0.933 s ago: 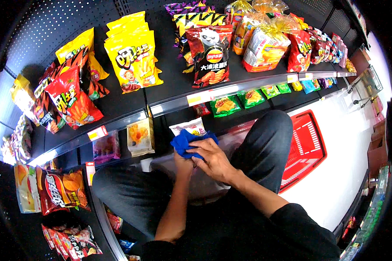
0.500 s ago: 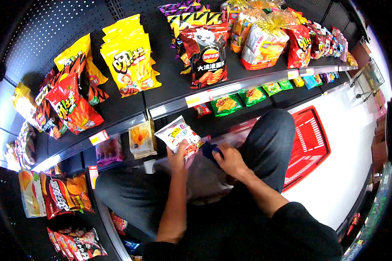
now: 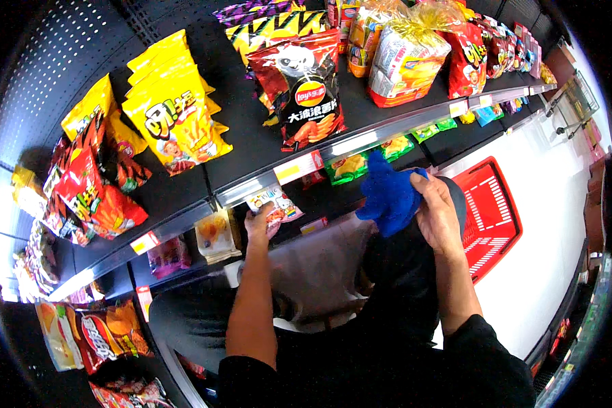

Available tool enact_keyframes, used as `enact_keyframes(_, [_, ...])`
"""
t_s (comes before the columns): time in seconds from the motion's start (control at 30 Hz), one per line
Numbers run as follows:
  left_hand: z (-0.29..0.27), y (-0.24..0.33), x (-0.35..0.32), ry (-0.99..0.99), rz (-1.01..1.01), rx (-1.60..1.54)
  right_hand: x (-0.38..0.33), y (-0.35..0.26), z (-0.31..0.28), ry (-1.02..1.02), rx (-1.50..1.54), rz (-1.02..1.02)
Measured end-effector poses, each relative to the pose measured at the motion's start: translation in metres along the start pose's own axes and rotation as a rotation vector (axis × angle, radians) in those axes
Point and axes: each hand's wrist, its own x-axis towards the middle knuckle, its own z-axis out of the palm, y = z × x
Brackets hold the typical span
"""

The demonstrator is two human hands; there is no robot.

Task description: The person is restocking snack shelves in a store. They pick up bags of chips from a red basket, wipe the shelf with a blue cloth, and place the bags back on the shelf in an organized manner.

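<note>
My left hand [image 3: 258, 221] is closed on a small white and pink snack bag [image 3: 282, 206], held at the lower shelf just under the upper shelf's edge. A blue cloth [image 3: 389, 194] hangs bunched from my right hand [image 3: 436, 212], pinched between thumb and fingers in front of the shelves. Left of the snack bag, a clear-and-cream snack packet [image 3: 217, 236] rests on the lower shelf. Green snack bags [image 3: 347, 170] lie on that shelf, partly hidden behind the cloth and the shelf edge.
Yellow chip bags [image 3: 173, 112], a black and red chip bag [image 3: 304, 95] and several other snacks stand on the upper shelf [image 3: 245, 160]. A red shopping basket [image 3: 489, 217] sits on the white floor to my right. More snack bags [image 3: 109, 333] fill shelving at lower left.
My left hand has carried the snack bag forward and slightly left, under the upper shelf edge. My right hand has risen to the right, and the blue cloth now hangs more spread out.
</note>
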Motion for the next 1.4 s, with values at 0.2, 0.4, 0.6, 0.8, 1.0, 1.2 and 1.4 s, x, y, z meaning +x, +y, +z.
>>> enact_keyframes(0.2, [-0.036,-0.006,0.08,-0.123,0.199,0.146,0.006,0.002,0.007,-0.054,0.022,0.029])
enact_keyframes(0.4, [-0.026,-0.015,0.099,-0.098,0.269,0.216,0.01,0.01,0.005,-0.015,-0.045,0.032])
enact_keyframes(0.6, [-0.023,-0.027,0.096,-0.027,0.371,0.32,0.011,0.011,0.004,-0.024,-0.04,0.047])
enact_keyframes(0.8, [-0.015,-0.021,0.072,0.166,0.541,0.667,0.011,0.014,0.0,0.028,0.124,0.055])
enact_keyframes(1.0, [0.014,-0.012,0.018,0.535,0.811,1.063,0.008,0.01,-0.014,-0.027,0.611,0.032])
enact_keyframes(1.2, [0.033,-0.04,-0.028,0.376,1.045,0.874,-0.036,-0.031,-0.083,0.16,0.494,-0.25])
enact_keyframes(1.4, [0.041,-0.103,-0.067,-0.077,0.804,0.682,-0.097,0.026,-0.188,0.371,-0.854,-0.221])
